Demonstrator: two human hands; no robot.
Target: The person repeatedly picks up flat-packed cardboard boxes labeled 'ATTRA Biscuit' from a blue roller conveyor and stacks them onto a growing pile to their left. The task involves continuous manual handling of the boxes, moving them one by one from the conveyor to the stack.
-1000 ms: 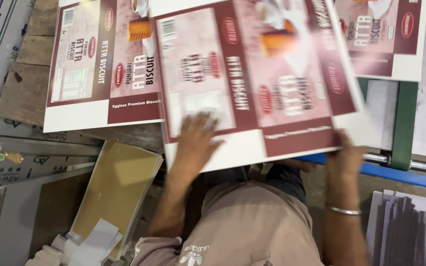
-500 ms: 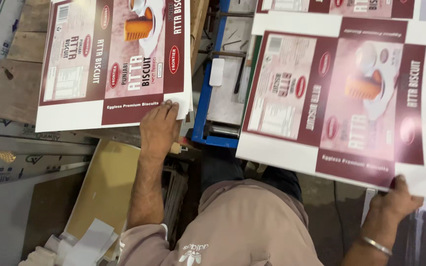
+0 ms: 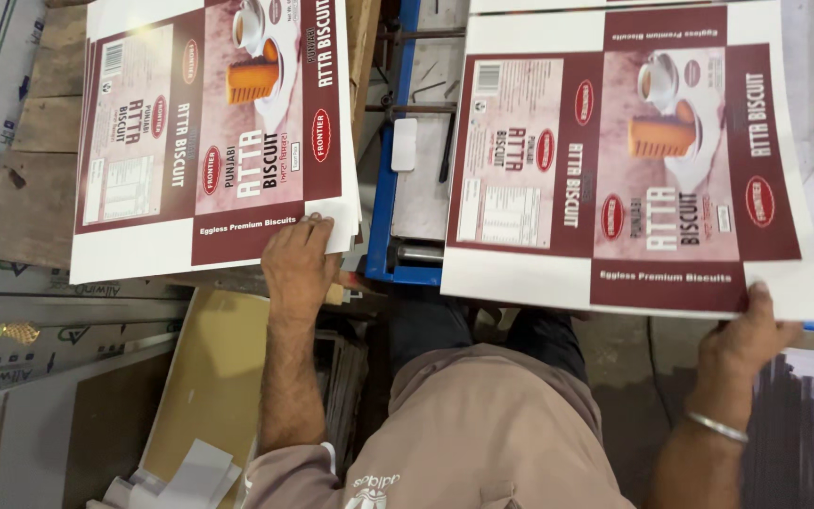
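Note:
My left hand [image 3: 299, 259] rests on the near right corner of a stack of printed maroon-and-white carton sheets [image 3: 209, 132] lying at the left. My right hand [image 3: 751, 330] grips the near right corner of one identical printed sheet [image 3: 624, 160], held flat out to the right. That sheet pictures a cup and a biscuit. A metal bangle [image 3: 716, 427] circles my right wrist.
Between the two sheets stands a blue metal frame [image 3: 383, 217] with a grey plate. Wooden boards [image 3: 25, 179] lie under the left stack. Brown cardboard [image 3: 209, 377] and grey boards [image 3: 40, 415] lean at lower left. Dark sheets [image 3: 807, 424] sit at lower right.
The sheet in my right hand has swung from the middle out to the right, uncovering the blue frame. My left hand has shifted onto the corner of the left stack.

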